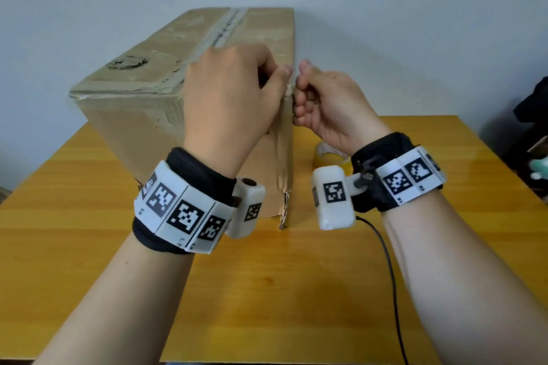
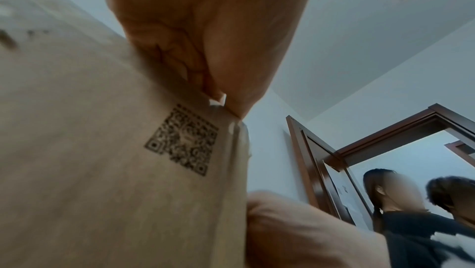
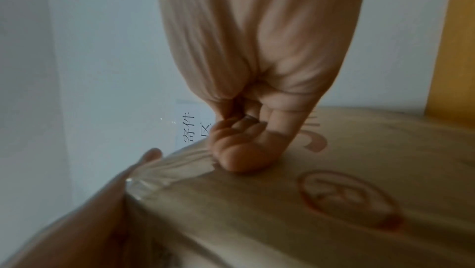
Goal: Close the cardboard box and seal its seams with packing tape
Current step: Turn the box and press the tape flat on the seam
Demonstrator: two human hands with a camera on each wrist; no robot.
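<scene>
The box sat closed on the worktop, QR code printed on its near side. Both hands, left hand and right hand, were curled, pinching clear tape at the box's top right corner. The tape roll lay right of the box. Wall sign read 寄件区.

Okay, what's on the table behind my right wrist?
A roll of yellowish packing tape sits on the table, right of the cardboard box. Your right hand and wristband cover most of it, so only part of the roll shows.
</scene>
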